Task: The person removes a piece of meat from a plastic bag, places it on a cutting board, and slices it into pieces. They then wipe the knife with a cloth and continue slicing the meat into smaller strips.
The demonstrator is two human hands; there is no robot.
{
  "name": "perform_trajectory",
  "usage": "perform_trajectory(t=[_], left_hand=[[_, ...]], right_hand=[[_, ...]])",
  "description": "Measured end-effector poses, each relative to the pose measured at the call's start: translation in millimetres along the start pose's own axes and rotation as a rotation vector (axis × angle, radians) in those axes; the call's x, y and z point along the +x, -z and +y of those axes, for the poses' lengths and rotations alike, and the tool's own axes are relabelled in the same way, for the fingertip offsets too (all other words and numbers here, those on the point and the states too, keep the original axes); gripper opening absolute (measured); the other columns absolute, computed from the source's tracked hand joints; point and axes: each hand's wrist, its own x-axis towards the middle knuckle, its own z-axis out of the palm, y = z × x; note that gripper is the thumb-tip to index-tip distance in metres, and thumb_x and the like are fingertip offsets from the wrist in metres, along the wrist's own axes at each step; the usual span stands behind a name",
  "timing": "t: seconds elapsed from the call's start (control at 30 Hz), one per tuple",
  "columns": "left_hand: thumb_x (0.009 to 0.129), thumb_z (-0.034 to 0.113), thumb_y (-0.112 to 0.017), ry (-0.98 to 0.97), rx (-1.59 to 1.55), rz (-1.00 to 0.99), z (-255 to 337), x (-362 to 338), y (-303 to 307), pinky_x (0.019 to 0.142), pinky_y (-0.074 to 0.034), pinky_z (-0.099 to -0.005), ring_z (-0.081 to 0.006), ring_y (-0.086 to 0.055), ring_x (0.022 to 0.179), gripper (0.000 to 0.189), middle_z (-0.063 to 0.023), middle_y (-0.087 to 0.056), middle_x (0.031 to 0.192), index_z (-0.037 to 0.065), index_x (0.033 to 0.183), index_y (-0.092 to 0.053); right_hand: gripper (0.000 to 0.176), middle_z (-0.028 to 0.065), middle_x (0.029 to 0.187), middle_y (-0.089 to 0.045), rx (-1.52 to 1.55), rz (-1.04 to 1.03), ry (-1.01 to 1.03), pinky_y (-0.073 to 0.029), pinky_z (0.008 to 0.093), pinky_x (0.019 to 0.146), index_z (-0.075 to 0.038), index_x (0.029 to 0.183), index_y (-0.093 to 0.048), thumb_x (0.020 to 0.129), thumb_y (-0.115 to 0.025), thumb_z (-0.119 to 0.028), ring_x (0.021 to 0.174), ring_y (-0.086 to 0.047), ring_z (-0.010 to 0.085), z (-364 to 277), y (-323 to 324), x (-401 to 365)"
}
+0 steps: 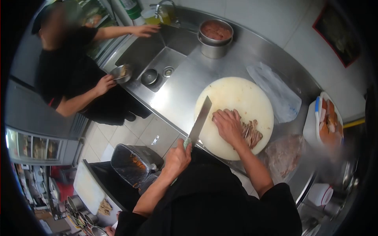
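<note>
My left hand (177, 158) is wrapped round the handle of a wide-bladed kitchen knife (201, 118). The blade points up and away over the left edge of a round, pale cutting board (224, 87). On the board, my right hand (228, 125) rests with bent fingers on a pile of sliced cooked-looking meat (251, 134). Part of the meat lies hidden under that palm. The knife blade is apart from the meat and from my right fingers.
Behind the board sit a clear plastic bag (275, 92) and a metal pot of raw meat (215, 30). A bag of meat (286, 153) and a white tub (313, 124) stand to the right. A co-worker (67, 67) holds a small bowl (121, 74) by the sink (171, 59). A bin (136, 159) is lower left.
</note>
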Motion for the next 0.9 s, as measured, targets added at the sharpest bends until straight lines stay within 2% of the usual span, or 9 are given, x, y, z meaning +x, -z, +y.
perform_trajectory(t=[0.13,0.23,0.4,0.47,0.6,0.63,0.73,0.77,0.9], left_hand=[[0.097,0.026,-0.054,-0.043,-0.006,-0.003,-1.9,-1.6,-4.4,0.059,-0.049,-0.06,-0.0535,-0.061,0.063,0.029,-0.0318,-0.061,0.064,-0.003,0.103,-0.049],[0.097,0.026,-0.053,-0.041,-0.02,-0.002,2.0,-4.2,-2.6,0.059,-0.049,-0.0596,-0.0528,-0.061,0.063,0.029,-0.0319,-0.061,0.064,-0.003,0.1,-0.048],[0.098,0.024,-0.052,-0.041,-0.049,0.0,-3.2,-5.5,-3.2,0.061,-0.049,-0.0599,-0.0534,-0.061,0.065,0.029,-0.0319,-0.061,0.065,-0.004,0.104,-0.05],[0.098,0.024,-0.052,-0.063,-0.063,-0.033,-1.5,-1.9,1.7,0.063,-0.049,-0.0601,-0.0539,-0.061,0.066,0.029,-0.0324,-0.06,0.065,-0.004,0.106,-0.05],[0.097,0.022,-0.053,-0.139,-0.064,-0.022,10.8,18.9,13.2,0.063,-0.048,-0.061,-0.0549,-0.059,0.067,0.027,-0.0337,-0.059,0.065,-0.004,0.105,-0.05],[0.097,0.022,-0.053,-0.163,-0.043,-0.001,19.7,27.7,15.7,0.063,-0.048,-0.0608,-0.0545,-0.059,0.066,0.027,-0.0335,-0.059,0.065,-0.004,0.103,-0.05],[0.097,0.021,-0.053,-0.246,-0.001,-0.006,43.0,58.8,17.2,0.063,-0.048,-0.0602,-0.0536,-0.059,0.065,0.026,-0.0331,-0.059,0.064,-0.004,0.1,-0.049],[0.097,0.022,-0.053,-0.297,0.005,-0.015,50.1,68.8,16.5,0.063,-0.048,-0.0598,-0.0532,-0.06,0.065,0.026,-0.0328,-0.059,0.064,-0.004,0.098,-0.048],[0.097,0.025,-0.054,-0.341,0.123,-0.114,72.9,103.6,2.9,0.064,-0.05,-0.0582,-0.0525,-0.061,0.068,0.029,-0.0336,-0.061,0.069,-0.004,0.098,-0.049]], right_hand=[[0.022,0.0041,0.109,-0.062,-0.02,0.003,0.032,-0.032,0.0507,0.103,-0.01,0.112,-0.062,0.093,-0.056,-0.02,0.107,-0.054,0.0251,2.0,-2.3,-2.1],[0.026,0.0052,0.116,-0.062,-0.018,-0.051,-0.012,-0.032,0.0512,0.104,-0.01,0.116,-0.062,0.095,-0.054,-0.022,0.112,-0.053,0.0266,2.7,-3.1,-2.8],[0.025,0.0068,0.116,-0.063,0.018,-0.018,-0.018,-0.032,0.0522,0.104,-0.008,0.115,-0.062,0.095,-0.055,-0.021,0.112,-0.053,0.0281,4.4,-10.2,-5.8],[0.025,0.0102,0.113,-0.062,0.213,0.272,-0.089,-0.031,0.055,0.104,-0.008,0.115,-0.063,0.093,-0.057,-0.018,0.113,-0.052,0.0303,5.6,-12.8,-7.9],[0.015,0.0117,0.102,-0.063,0.273,0.214,-0.109,-0.042,0.0469,0.094,-0.005,0.1,-0.069,0.089,-0.06,-0.009,0.103,-0.057,0.0328,0.0,6.5,-8.3],[0.009,0.0099,0.095,-0.062,0.225,0.263,-0.025,-0.046,0.0423,0.087,-0.005,0.089,-0.069,0.085,-0.062,-0.006,0.093,-0.059,0.0309,-4.2,9.7,-3.5],[0.005,0.0075,0.09,-0.061,0.226,0.209,0.022,-0.046,0.0419,0.084,-0.006,0.084,-0.067,0.08,-0.064,-0.006,0.088,-0.057,0.0282,2.9,1.9,-0.8],[0.006,0.0058,0.088,-0.06,0.218,0.267,0.043,-0.046,0.0414,0.082,-0.006,0.082,-0.066,0.076,-0.066,-0.006,0.085,-0.056,0.0262,4.1,0.8,-0.4],[0.009,0.0064,0.089,-0.061,0.25,0.286,-0.025,-0.046,0.0416,0.084,-0.005,0.084,-0.066,0.075,-0.065,-0.004,0.089,-0.056,0.0264,4.8,-1.7,-3.1]])
